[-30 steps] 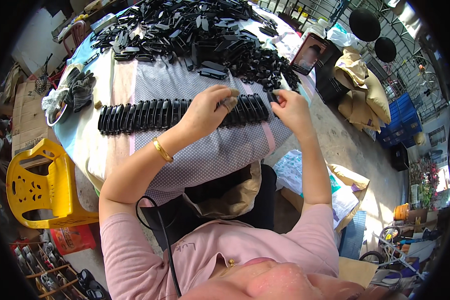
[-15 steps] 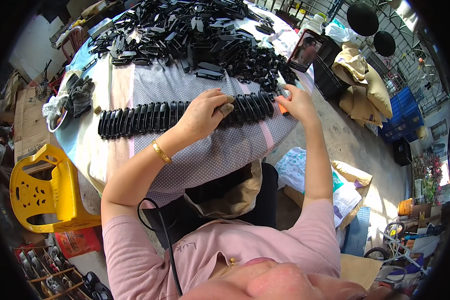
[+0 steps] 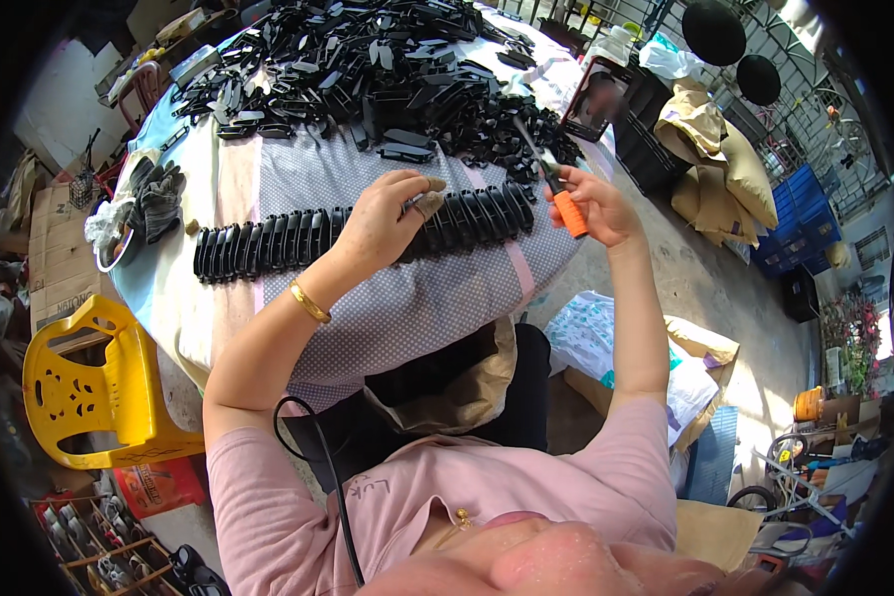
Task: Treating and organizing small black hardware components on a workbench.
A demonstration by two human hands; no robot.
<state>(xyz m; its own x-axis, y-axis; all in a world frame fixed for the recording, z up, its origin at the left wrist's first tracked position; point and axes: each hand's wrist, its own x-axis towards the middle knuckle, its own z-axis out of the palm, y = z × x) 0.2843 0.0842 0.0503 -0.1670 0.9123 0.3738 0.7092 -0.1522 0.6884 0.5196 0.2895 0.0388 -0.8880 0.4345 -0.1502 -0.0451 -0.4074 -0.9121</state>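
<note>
My right hand (image 3: 603, 207) grips an orange-handled tool (image 3: 569, 213) at the table's right edge. Its thin metal shaft points up and left, toward the loose parts; the kind of tip is too small to tell. My left hand (image 3: 385, 219) lies over a long row of black plastic parts (image 3: 298, 234), fingers stretched to the right and slightly apart from the thumb. Tan covers sit on the thumb and a fingertip. The hand hides the middle of the row. These narrow parts stand packed side by side across the dotted tablecloth (image 3: 387, 308).
A big heap of loose black parts (image 3: 368, 70) covers the table's far side. A phone (image 3: 596, 99) stands at its right. Grey gloves (image 3: 156, 199) lie at the left edge, near a yellow plastic chair (image 3: 99, 387). An open brown paper bag (image 3: 467, 392) is at my lap.
My right hand has drawn back from the row's right end and lifted the orange-handled tool, whose shaft now shows. My left hand has shifted slightly left along the row.
</note>
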